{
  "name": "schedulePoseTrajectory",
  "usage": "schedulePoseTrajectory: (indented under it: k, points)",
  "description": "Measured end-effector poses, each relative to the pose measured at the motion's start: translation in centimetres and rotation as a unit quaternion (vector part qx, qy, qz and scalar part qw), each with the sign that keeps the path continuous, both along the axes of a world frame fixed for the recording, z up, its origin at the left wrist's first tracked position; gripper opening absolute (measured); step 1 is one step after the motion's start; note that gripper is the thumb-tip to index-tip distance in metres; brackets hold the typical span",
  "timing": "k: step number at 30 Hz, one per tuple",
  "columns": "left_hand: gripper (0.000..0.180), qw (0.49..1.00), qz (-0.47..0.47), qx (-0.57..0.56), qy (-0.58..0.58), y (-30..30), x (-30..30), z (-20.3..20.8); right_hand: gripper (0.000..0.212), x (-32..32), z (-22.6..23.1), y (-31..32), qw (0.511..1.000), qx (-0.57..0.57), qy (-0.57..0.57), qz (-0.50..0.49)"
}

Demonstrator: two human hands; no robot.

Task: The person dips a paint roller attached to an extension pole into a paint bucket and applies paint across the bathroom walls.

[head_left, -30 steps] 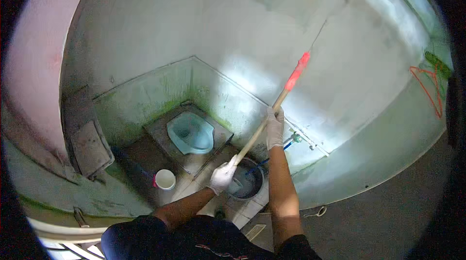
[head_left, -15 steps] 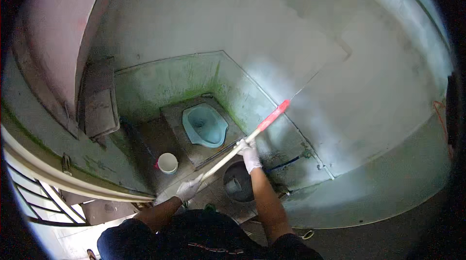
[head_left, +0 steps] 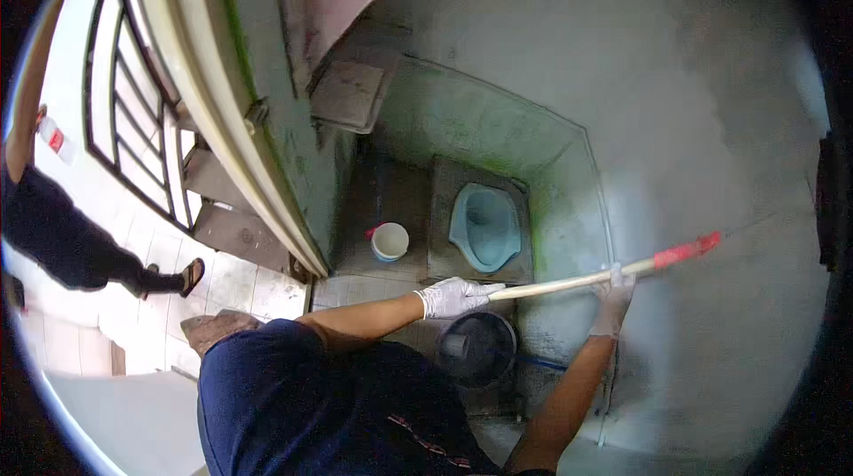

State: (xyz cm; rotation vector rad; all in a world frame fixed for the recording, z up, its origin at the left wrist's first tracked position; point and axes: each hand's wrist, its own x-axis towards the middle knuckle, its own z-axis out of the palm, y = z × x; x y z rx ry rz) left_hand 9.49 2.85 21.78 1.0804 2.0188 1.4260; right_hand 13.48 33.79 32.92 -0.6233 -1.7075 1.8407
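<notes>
A long pale pole (head_left: pixel 555 286) crosses in front of me, with a red handle (head_left: pixel 684 251) at its right end and a thin wire frame beyond that. It looks like a paint roller on an extension pole; the roller head is too faint to make out now. My left hand (head_left: pixel 455 296), in a white glove, is closed round the pole's near end. Further along, just below the red handle, my gloved right hand (head_left: pixel 613 291) grips it too. The grey wall (head_left: pixel 711 138) rises to the right, its surface near the wire.
A light blue squat toilet (head_left: pixel 487 232) is set in a raised step. Left of it stands a white bucket (head_left: pixel 391 240); a dark tub (head_left: pixel 484 347) lies below my forearms. Beyond the curved partition wall, a person (head_left: pixel 67 227) holds a bottle (head_left: pixel 55 138) beside a metal railing (head_left: pixel 133 112).
My view has turned left, bringing the other person into sight. The pole has swung from steeply slanted to nearly level, and my hands are further apart on it.
</notes>
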Motion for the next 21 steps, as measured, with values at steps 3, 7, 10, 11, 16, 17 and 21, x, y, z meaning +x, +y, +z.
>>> schedulePoseTrajectory:
  k: [3,7,10,11,16,17,21]
  points:
    - [0.046,0.993,0.01,-0.091,0.075,-4.3,0.1,-6.1,0.054,0.3,-6.3,-3.6,0.991,-0.054,-0.12,0.022]
    - [0.042,0.983,0.026,-0.176,-0.039,-10.9,4.0,-7.2,0.033,2.7,-11.8,-9.6,0.987,-0.082,-0.129,0.046]
    - [0.043,0.983,0.048,-0.179,0.016,-11.3,4.7,-5.5,0.04,2.7,-13.3,-7.8,0.985,-0.065,-0.125,0.095]
    - [0.044,0.985,0.052,-0.161,0.028,-10.8,4.4,-4.9,0.041,2.1,-11.2,-7.7,0.987,-0.058,-0.12,0.09]
    - [0.049,0.993,0.044,-0.032,0.108,-6.1,2.8,0.4,0.046,-2.6,-7.3,3.3,0.986,-0.011,0.069,0.153]
    - [0.051,0.993,0.028,-0.032,0.106,-4.7,1.9,1.2,0.046,-3.3,-7.7,3.6,0.986,-0.024,0.072,0.151]
    - [0.052,0.993,0.029,0.007,0.117,-3.5,1.6,6.2,0.046,-1.7,6.2,-0.9,0.992,0.059,0.063,0.096]
